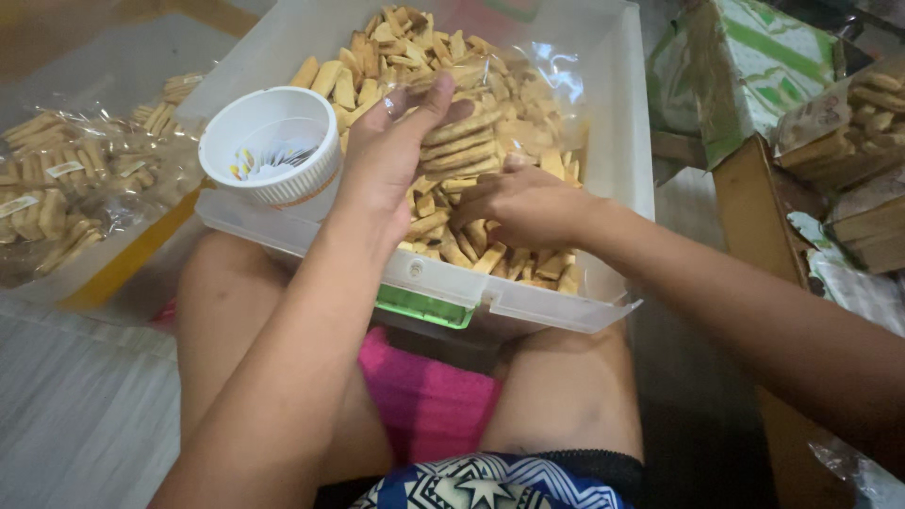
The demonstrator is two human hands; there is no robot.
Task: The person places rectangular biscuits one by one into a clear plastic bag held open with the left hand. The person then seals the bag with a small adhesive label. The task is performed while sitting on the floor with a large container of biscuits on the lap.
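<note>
I'm seeing tan finger biscuits [443,38] filling a clear bin [613,141], left hand [391,155] holding a clear bag [500,104] (half full), right hand [523,203] gripping biscuits just beneath.

A clear bin [617,141] full of tan biscuits [396,42] rests on the person's lap. Over the biscuits, the left hand [391,155] holds a clear bag [500,113] stacked with biscuits, fingers [429,104] on its near side. The right hand [523,203] lies among the loose biscuits just below the bag. A white cup [273,141] sits at the bin's left corner. Filled packs [57,188] lie left of the bin.
</note>
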